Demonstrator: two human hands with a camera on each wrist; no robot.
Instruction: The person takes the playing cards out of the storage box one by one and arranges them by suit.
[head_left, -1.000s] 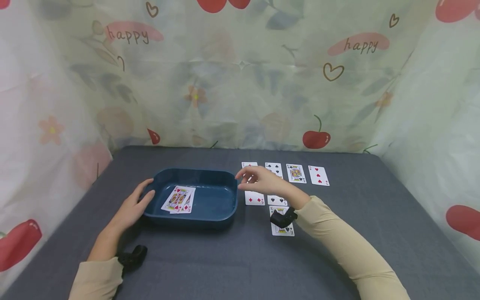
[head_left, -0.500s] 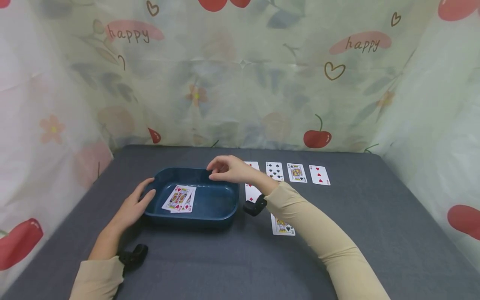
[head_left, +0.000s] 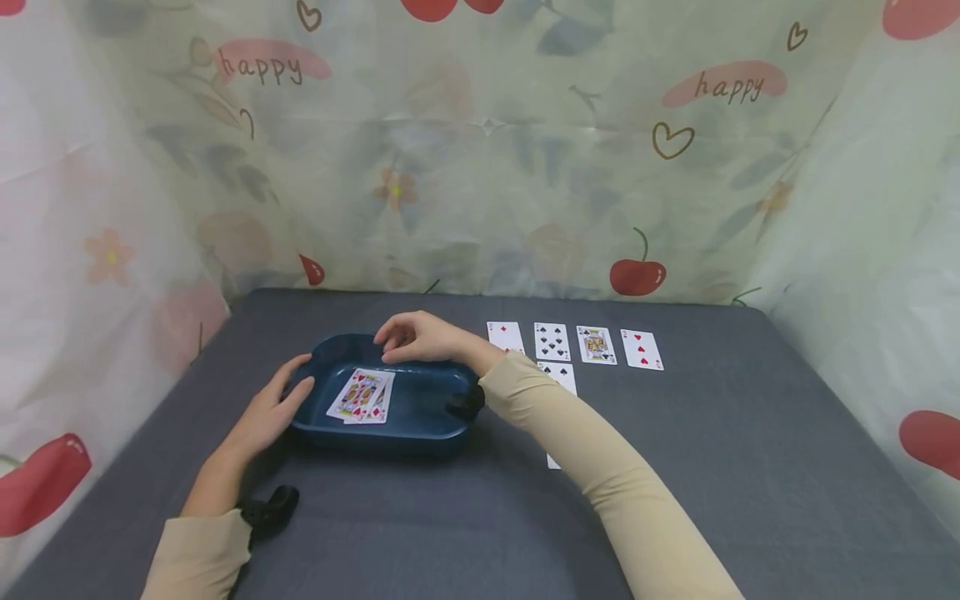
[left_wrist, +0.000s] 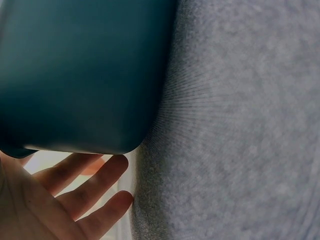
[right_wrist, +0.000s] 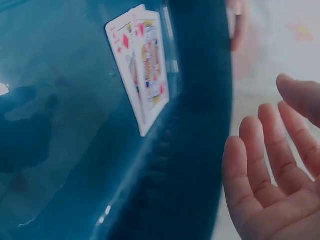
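Note:
My left hand [head_left: 268,408] rests against the left end of a dark blue rectangular tray [head_left: 427,427], with its thumb at the rim. In the left wrist view its fingers [left_wrist: 100,187] extend along the tray's outer wall, spread and fairly straight. Over the tray's far rim hovers my right hand [head_left: 427,337], fingers loosely bent. The right wrist view shows nothing held in its palm [right_wrist: 280,215]. A few overlapping playing cards [head_left: 362,395] lie face up in the tray's left part; a king of hearts is on top and a diamond card sticks out beneath it.
Right of the tray, more playing cards lie face up in rows: a diamond card [head_left: 504,335], a spade card [head_left: 552,342], a king [head_left: 597,345] and a heart card [head_left: 641,349]. Another spade card [head_left: 558,375] is partly covered by my right sleeve [head_left: 600,450]. Patterned curtains surround the grey-clothed table [head_left: 420,533].
My right hand has moved left, from the tray's right end to above its far rim. The right sleeve now covers more of the lower cards. The left hand stays at the tray.

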